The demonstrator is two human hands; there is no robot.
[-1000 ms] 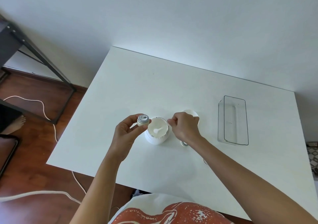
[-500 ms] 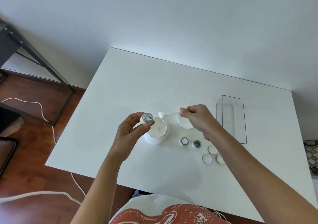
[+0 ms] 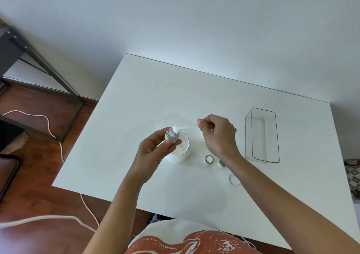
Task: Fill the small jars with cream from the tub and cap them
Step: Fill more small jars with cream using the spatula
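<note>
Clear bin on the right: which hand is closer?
Right. The right hand holds the spatula just left of the clear bin; the left hand holds a jar beyond the tub.

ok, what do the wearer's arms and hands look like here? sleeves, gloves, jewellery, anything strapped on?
Both arms are bare from the frame's bottom edge to the hands: no sleeves reach the forearms. The left hand and right hand have no gloves, and no rings, watch, straps or cables show on the fingers or wrists. The only clothing in view is a white garment with a rust-red print at the bottom edge.
</note>
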